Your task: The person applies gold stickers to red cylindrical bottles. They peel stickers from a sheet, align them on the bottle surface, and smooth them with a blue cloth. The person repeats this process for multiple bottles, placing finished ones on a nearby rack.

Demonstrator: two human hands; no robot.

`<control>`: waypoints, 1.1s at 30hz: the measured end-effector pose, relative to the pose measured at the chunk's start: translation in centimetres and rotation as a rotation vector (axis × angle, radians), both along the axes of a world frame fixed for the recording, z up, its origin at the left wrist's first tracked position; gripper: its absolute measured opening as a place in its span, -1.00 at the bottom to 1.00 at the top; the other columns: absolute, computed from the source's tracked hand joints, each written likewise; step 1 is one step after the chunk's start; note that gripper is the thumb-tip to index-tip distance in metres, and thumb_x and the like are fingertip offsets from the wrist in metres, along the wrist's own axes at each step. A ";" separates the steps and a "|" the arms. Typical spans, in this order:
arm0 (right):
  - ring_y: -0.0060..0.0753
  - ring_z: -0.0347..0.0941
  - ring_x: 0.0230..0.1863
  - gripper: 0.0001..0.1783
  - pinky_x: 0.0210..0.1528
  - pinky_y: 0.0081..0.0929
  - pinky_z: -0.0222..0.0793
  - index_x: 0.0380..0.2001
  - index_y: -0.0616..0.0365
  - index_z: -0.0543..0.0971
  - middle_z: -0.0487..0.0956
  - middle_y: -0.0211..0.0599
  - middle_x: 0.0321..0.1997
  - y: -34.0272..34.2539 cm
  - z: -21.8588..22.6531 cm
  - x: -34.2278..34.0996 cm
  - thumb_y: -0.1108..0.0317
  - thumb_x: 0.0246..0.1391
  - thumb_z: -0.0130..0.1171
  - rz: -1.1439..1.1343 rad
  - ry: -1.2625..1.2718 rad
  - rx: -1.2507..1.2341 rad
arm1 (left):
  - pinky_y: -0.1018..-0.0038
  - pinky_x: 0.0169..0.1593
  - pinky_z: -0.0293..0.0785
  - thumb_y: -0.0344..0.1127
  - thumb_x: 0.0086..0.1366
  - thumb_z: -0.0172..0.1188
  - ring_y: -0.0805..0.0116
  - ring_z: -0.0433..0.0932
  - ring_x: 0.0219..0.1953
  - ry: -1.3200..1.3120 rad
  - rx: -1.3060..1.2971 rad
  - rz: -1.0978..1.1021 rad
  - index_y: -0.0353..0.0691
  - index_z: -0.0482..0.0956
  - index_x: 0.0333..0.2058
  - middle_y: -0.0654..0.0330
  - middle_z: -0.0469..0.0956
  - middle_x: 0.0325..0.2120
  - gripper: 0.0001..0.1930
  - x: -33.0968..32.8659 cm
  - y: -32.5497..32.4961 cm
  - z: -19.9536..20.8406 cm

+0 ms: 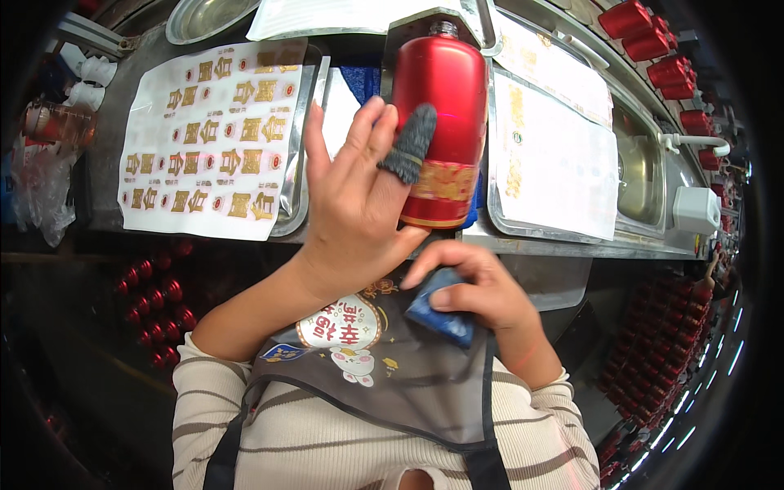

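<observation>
A glossy red bottle (439,98) lies on the bench in front of me, its neck pointing away. Near its base runs a band of gold lettering (445,186). My left hand (351,196) rests along the bottle's left side with its fingers spread. One finger wears a dark grey knitted finger sleeve (413,139) and lies against the red surface. The thumb reaches toward the base. Below the bottle, in front of my apron (392,359), my right hand (482,286) pinches a small blue flat piece (441,310); I cannot tell whether it is a scraper or folded cloth.
A white sheet of gold decals (212,139) lies on a metal tray to the left. White sheets (559,155) cover another tray at right, beside a sink (641,175) with a tap. Red bottles stand below the bench on both sides; a metal bowl (204,20) sits at the back.
</observation>
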State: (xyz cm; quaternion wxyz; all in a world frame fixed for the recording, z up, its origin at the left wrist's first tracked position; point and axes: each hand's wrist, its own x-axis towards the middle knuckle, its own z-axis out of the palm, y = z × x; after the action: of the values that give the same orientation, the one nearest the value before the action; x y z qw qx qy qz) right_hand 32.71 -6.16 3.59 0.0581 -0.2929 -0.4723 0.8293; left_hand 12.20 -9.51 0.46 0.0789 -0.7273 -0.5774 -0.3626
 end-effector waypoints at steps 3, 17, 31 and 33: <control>-0.61 0.43 -0.09 -0.62 0.02 -0.61 0.35 -0.07 0.25 0.55 0.54 -0.38 -0.11 0.4 0.7 1.9 0.50 -0.04 0.17 -0.293 0.013 0.333 | -0.25 0.39 -0.21 -0.07 -0.03 0.54 -0.19 0.26 0.35 -0.235 -0.188 -0.048 -0.40 0.40 0.19 -0.21 0.34 0.25 -0.14 0.0 -1.0 1.0; -0.61 0.43 -0.19 -0.65 -0.11 -0.65 0.39 -0.08 0.26 0.47 0.46 -0.34 -0.16 -0.6 -2.3 -1.6 0.61 0.07 0.31 -0.897 -0.114 1.125 | 0.37 0.35 0.21 -0.36 0.36 0.26 0.29 0.34 0.28 -1.015 -0.444 -0.199 -0.49 0.21 0.30 -0.05 0.37 0.23 -0.36 -0.3 0.2 -0.2; -0.25 0.50 -0.39 -0.45 -0.30 -0.43 0.44 -0.14 0.16 0.71 0.56 -0.24 -0.33 -0.9 1.8 -5.4 0.67 -0.37 0.42 -0.405 -0.036 1.686 | 0.27 0.46 -0.09 -0.36 0.37 0.16 0.32 0.36 0.26 -1.346 -0.310 -0.194 -0.29 0.45 0.22 0.09 0.54 0.13 -0.55 -0.5 0.4 -1.7; -0.30 0.50 -0.39 -0.44 -0.29 -0.45 0.46 -0.11 0.20 0.70 0.58 -0.27 -0.33 0.2 1.7 -4.2 0.69 -0.36 0.41 -0.519 -0.003 1.765 | 0.43 0.35 0.15 -0.49 0.39 0.03 0.40 0.32 0.29 -1.357 -0.371 -0.221 -0.32 0.21 0.37 0.06 0.30 0.34 -0.43 -2.0 -0.3 -1.1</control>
State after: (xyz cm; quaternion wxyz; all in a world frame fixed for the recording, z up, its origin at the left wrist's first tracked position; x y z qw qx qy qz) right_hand 28.55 -5.96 5.27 0.4443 -0.2402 -0.8534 0.1288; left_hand 10.16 -9.86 -0.63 -0.4604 -0.3970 -0.4742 -0.6369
